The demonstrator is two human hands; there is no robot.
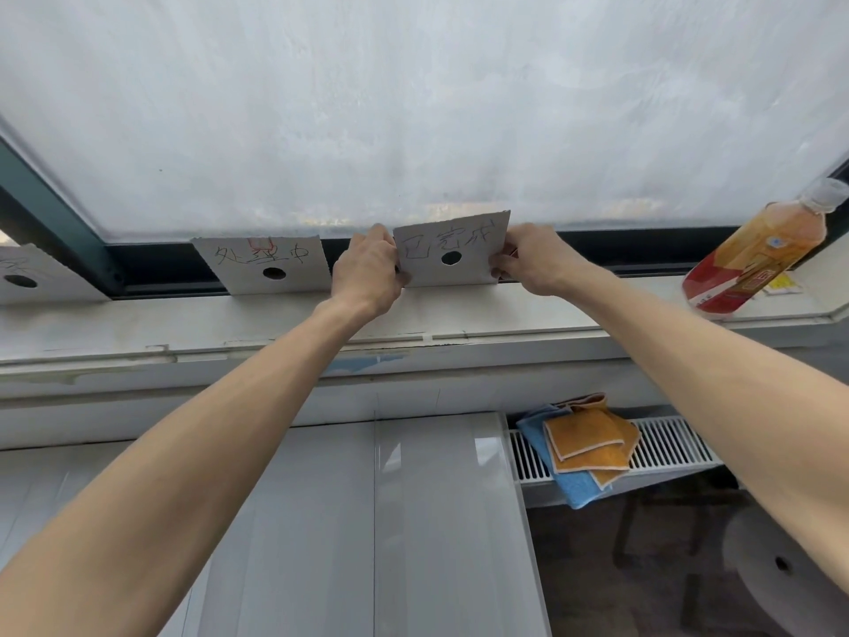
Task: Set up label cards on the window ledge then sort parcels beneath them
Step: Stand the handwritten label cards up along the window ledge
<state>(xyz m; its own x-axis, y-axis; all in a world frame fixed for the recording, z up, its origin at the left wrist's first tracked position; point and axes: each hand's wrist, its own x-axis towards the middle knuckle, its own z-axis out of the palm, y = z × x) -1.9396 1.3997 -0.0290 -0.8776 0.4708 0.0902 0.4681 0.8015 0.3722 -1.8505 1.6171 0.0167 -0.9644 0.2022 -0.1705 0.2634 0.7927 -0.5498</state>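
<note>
Card [452, 255] mid-frame, pinched by left hand [367, 273] and right hand [533, 262]; we seat it square on ledge [275, 314], leaning against the glass.

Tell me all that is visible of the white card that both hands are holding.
The white card with a round black hole looks like thin paper board with rough, torn edges. Dark handwritten characters run along its top. It stands nearly upright on the white window ledge, leaning toward the dark window frame. The left hand pinches its left edge, the right hand its right edge.

Frosted window [413, 108] w/ dark frame [50, 209], white radiator [666, 441] below, daylight.
</note>
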